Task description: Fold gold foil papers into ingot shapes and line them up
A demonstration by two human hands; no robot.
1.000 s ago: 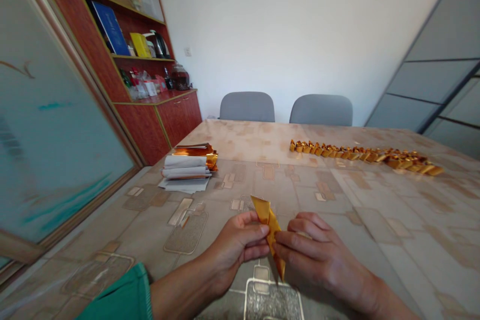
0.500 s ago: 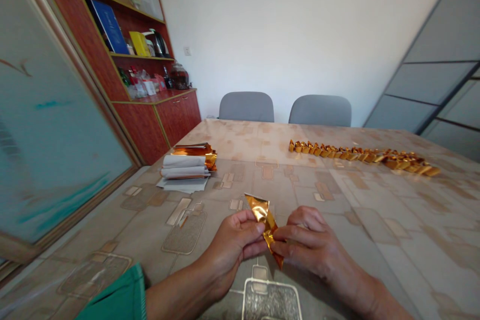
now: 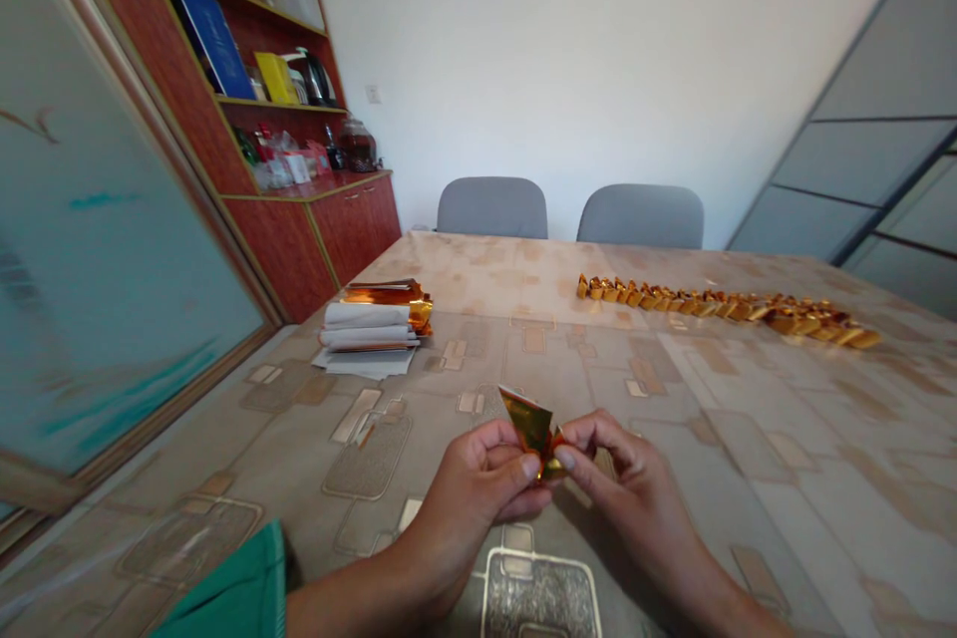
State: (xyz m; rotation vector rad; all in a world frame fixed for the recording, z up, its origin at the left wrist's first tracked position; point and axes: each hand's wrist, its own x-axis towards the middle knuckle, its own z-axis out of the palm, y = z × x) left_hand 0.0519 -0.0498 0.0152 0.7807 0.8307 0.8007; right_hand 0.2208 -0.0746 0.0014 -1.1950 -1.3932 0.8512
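A piece of folded gold foil paper [image 3: 527, 419] is held between my two hands above the table. My left hand [image 3: 489, 469] pinches it from the left, thumb on the near side and fingers behind. From the right, my right hand [image 3: 609, 459] pinches its lower right part between thumb and forefinger. One pointed flap sticks up to the upper left; the lower folds are partly covered by my fingers. Farther off to the left lies a stack of gold foil sheets [image 3: 381, 293] with white backs. At the right, a long row of folded gold foil pieces [image 3: 688, 303] lies on the table.
A patterned tablecloth [image 3: 464, 568] covers the table. Two grey chairs [image 3: 491, 206] stand at its far side, before a white wall. On the left are a red-brown shelf cabinet [image 3: 280, 239] and a frosted glass door [image 3: 120, 249].
The lower tip of the gold foil paper, pointing down before, is now folded up between my hands. My right hand has turned from laid-over fingers to a thumb-and-forefinger pinch.
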